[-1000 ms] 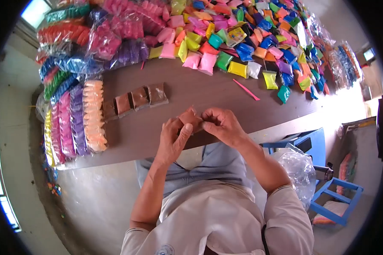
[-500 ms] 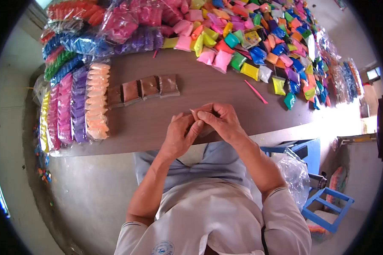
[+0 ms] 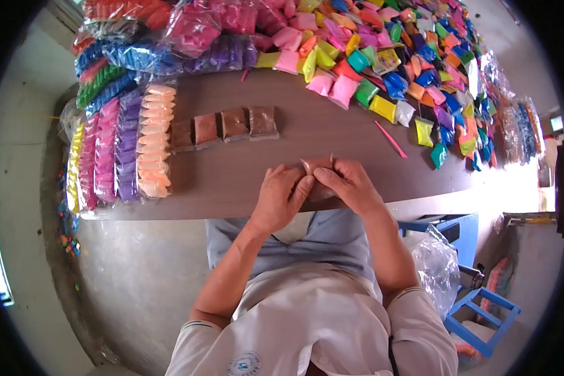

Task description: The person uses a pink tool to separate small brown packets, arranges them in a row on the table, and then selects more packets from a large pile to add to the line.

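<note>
Between my hands, at the near edge of the brown table, is a small clear packet with brown filling (image 3: 318, 165). My left hand (image 3: 282, 194) pinches its left side, thumb on top. On its right side my right hand (image 3: 352, 182) grips it with thumb and bent fingers. The packet's upper edge and part of its lower face show; the rest is behind the fingers. Left of my hands, several similar brown packets lie in a row, the closest being a flat brown packet (image 3: 263, 122).
Left of the row are strips of peach packets (image 3: 154, 141) and purple packets (image 3: 128, 147). A large heap of mixed coloured packets (image 3: 382, 108) covers the far right. A thin pink stick (image 3: 391, 139) lies before it. A blue frame (image 3: 482, 319) and clear plastic bag (image 3: 433, 266) are at lower right.
My hands have moved a little apart, and more of the brown packet shows between them. The whole view has shifted slightly, so the table things appear further right.
</note>
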{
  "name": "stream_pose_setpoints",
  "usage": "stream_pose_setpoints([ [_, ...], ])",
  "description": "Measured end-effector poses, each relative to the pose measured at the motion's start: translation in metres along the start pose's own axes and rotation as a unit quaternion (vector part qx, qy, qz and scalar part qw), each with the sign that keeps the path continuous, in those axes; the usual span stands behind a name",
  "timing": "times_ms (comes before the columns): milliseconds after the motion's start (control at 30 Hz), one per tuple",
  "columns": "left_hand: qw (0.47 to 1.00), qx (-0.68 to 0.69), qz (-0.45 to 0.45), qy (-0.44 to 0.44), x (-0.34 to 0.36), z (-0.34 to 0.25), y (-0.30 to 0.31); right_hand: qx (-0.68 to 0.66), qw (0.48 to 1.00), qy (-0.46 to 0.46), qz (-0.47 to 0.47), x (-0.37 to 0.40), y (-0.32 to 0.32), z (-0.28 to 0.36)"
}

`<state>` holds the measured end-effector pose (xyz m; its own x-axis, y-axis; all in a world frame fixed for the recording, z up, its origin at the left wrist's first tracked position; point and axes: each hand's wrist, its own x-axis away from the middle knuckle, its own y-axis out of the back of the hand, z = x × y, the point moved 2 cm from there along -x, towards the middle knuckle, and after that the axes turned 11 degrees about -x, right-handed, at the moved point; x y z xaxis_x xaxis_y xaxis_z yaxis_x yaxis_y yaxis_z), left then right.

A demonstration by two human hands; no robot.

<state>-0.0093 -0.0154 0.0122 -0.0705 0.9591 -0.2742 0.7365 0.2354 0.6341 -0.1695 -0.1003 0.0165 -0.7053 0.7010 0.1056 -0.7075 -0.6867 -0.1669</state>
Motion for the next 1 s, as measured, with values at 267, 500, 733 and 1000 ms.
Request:
stream_pose_setpoints([
  [267, 0.997, 0.027, -0.022, 0.066, -0.002, 0.004, -0.005, -0.180, 0.975, -0.121, -0.054, -0.008, 0.012, -0.002],
  [500, 0.999, -0.024, -0.018, 0.013, -0.001, -0.002, -0.005, -0.108, 0.988, -0.083, -0.068, -0.041, 0.027, 0.002],
  [733, 0.999, -0.010, -0.015, 0.035, 0.000, 0.000, -0.003, -0.121, 0.987, -0.070, -0.083, -0.045, 0.025, 0.003],
  [1000, 0.997, 0.038, -0.027, 0.056, 0.000, 0.002, -0.002, 0.071, 0.996, 0.011, -0.056, -0.010, 0.016, 0.019],
])
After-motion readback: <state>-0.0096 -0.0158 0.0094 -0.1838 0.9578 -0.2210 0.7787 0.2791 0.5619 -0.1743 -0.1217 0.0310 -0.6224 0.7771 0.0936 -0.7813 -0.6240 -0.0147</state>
